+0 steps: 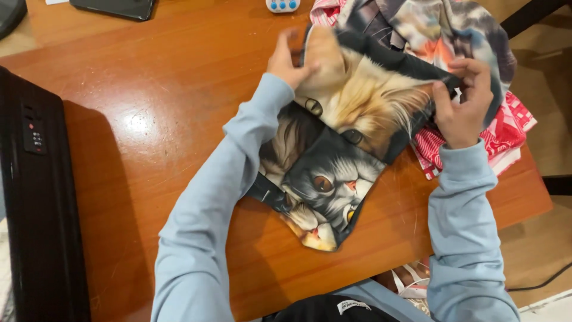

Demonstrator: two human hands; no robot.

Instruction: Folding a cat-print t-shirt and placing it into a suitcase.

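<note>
Fingers of left hand (288, 59) and right hand (462, 104) pinched shut on cat-print cloth (333, 149), centre frame on wooden table (149, 119). Upper part folded over; lower part lay unfolded. Clothes pile (506, 128) upper right.

Looks like a home, a living room or bedroom corner used for sorting laundry. Worn, glossy wooden table (149, 119) scuffed by daily use; heap of clothes (453, 36) at the far right, cat-print and red-and-white pieces among them. Small remote (282, 5) and dark phone (116, 8) at the far edge; black device with buttons (36, 197) along the left. Plain floor (542, 238) with a loose cable (539, 281) at the near right
</note>
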